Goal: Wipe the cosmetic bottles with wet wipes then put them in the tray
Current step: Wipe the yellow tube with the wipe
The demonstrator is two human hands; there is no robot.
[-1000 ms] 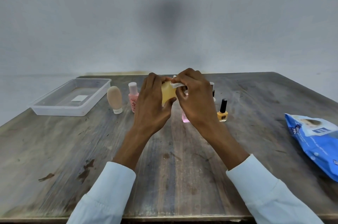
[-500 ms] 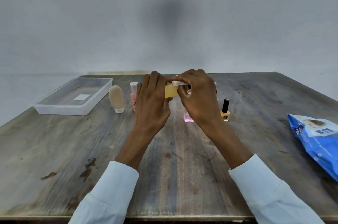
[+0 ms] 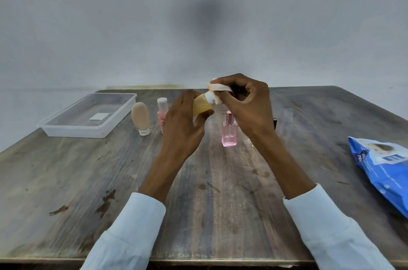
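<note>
The yellow bottle (image 3: pixel 202 105) is held off the table, tilted, in the curled fingers of the left hand (image 3: pixel 183 124), while the right hand (image 3: pixel 245 106) pinches a folded wet wipe (image 3: pixel 219 91) against its white cap end. This looks like the wiping step on the first bottle; next it must travel to the tray (image 3: pixel 66 130), well left of the left hand and holding no bottles. Three other bottles show clearly: a beige tube (image 3: pixel 140 117), a pink bottle (image 3: pixel 161 113), a pink perfume bottle (image 3: pixel 229 133). One blue wipes pack (image 3: pixel 384 170) lies far right.
</note>
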